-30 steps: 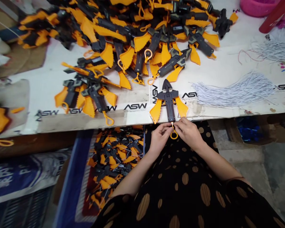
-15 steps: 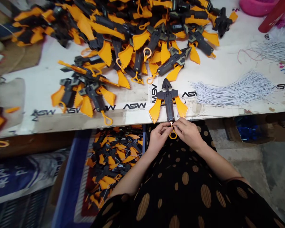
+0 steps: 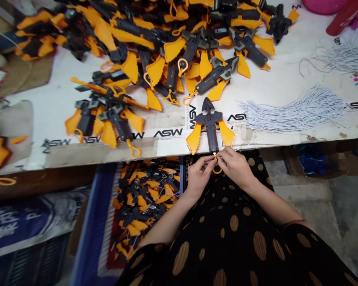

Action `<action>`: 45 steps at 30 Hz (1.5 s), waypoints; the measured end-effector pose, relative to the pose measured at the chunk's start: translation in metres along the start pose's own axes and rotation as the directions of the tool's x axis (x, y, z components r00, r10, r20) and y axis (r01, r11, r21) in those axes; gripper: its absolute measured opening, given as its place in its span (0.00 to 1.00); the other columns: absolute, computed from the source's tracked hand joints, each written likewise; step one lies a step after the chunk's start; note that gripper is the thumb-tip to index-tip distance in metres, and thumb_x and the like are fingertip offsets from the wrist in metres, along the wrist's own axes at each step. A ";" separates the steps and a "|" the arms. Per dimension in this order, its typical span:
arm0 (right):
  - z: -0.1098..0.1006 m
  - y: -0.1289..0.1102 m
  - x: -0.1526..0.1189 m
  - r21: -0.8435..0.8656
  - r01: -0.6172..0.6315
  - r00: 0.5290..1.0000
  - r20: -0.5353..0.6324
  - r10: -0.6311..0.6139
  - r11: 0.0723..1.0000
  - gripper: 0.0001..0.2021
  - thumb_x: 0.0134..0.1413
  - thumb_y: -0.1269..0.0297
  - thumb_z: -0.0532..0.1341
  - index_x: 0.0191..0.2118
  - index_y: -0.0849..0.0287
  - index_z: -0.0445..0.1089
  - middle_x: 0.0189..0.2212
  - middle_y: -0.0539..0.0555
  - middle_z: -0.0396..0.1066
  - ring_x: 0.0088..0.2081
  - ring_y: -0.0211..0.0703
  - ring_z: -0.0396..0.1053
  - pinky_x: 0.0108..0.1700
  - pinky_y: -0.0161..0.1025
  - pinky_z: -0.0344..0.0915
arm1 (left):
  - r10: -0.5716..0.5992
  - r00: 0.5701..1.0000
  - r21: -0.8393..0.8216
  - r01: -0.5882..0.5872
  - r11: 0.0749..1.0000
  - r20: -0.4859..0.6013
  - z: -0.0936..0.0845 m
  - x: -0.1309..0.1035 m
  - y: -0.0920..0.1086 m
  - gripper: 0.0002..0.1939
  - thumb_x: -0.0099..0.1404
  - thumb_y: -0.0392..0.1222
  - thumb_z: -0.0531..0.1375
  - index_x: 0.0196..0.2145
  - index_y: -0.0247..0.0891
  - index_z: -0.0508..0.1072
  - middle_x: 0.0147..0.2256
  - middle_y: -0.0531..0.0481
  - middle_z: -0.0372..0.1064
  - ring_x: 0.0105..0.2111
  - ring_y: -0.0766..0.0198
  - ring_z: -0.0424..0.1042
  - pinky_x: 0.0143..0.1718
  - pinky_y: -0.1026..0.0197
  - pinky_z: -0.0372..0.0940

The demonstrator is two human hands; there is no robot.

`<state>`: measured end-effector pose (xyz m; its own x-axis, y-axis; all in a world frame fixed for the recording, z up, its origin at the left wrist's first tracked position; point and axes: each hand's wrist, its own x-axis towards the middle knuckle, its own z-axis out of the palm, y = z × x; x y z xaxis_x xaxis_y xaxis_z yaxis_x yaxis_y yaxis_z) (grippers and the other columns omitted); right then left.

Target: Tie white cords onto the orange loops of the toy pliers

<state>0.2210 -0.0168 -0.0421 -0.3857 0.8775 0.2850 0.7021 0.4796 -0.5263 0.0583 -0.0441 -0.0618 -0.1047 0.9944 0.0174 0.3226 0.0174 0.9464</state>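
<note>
One black toy with orange wings (image 3: 211, 129) lies at the table's front edge, its pointed end away from me. An orange loop (image 3: 217, 171) hangs from its near end, past the edge. My left hand (image 3: 199, 172) is closed in a pinch at the top of this loop. My right hand (image 3: 235, 163) pinches the same spot from the other side, fingertips nearly touching the left ones. Whether a thin tie is also between the fingers cannot be made out. To the right on the table lies a bundle of white ties (image 3: 295, 111).
A large heap of similar black and orange toys (image 3: 155, 35) covers the back of the table (image 3: 167, 147). Below, left of my lap, a blue crate (image 3: 91, 222) holds many more. A red cylinder (image 3: 343, 18) and a pink bowl (image 3: 325, 4) stand at the back right.
Both hands stay at the orange loop, with only slight finger movement; less of the loop shows below them. The whole view has shifted a little.
</note>
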 end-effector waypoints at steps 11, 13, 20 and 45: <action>0.002 0.000 0.000 0.036 0.012 1.000 -0.002 -0.012 0.999 0.08 0.68 0.70 0.56 0.38 0.58 0.72 0.36 0.54 0.70 0.36 0.40 0.72 0.39 0.33 0.66 | 0.021 0.999 -0.006 -0.021 1.000 -0.039 -0.001 -0.002 -0.004 0.11 0.64 0.47 0.66 0.40 0.38 0.81 0.32 0.49 0.81 0.27 0.67 0.76 0.30 0.67 0.70; 0.004 -0.001 0.000 0.040 0.007 1.000 -0.017 -0.006 0.999 0.08 0.68 0.70 0.56 0.39 0.58 0.72 0.35 0.54 0.70 0.36 0.40 0.72 0.39 0.33 0.66 | -0.002 0.999 -0.042 0.000 0.999 -0.038 -0.001 -0.002 -0.005 0.13 0.64 0.47 0.66 0.42 0.38 0.81 0.33 0.49 0.81 0.28 0.66 0.77 0.31 0.67 0.71; 0.004 -0.006 0.003 0.056 -0.053 0.999 0.017 0.052 0.997 0.07 0.68 0.69 0.57 0.40 0.59 0.73 0.36 0.54 0.71 0.35 0.40 0.72 0.38 0.33 0.67 | -0.072 0.997 -0.113 0.070 0.991 -0.015 -0.002 -0.002 -0.005 0.15 0.64 0.48 0.66 0.44 0.37 0.80 0.36 0.47 0.82 0.31 0.64 0.79 0.35 0.63 0.73; 0.003 -0.004 0.004 0.018 -0.089 0.993 0.073 0.088 0.996 0.08 0.68 0.68 0.56 0.49 0.56 0.70 0.39 0.53 0.80 0.38 0.44 0.78 0.36 0.35 0.66 | -0.032 0.974 0.003 0.032 0.999 0.223 -0.022 0.037 -0.010 0.17 0.66 0.55 0.61 0.33 0.38 0.77 0.25 0.52 0.73 0.25 0.66 0.70 0.27 0.66 0.63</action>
<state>0.2144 -0.0150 -0.0414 -0.3652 0.9136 0.1785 0.7228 0.3991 -0.5641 0.0305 -0.0099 -0.0634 0.0971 0.9916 -0.0853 0.3216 0.0498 0.9456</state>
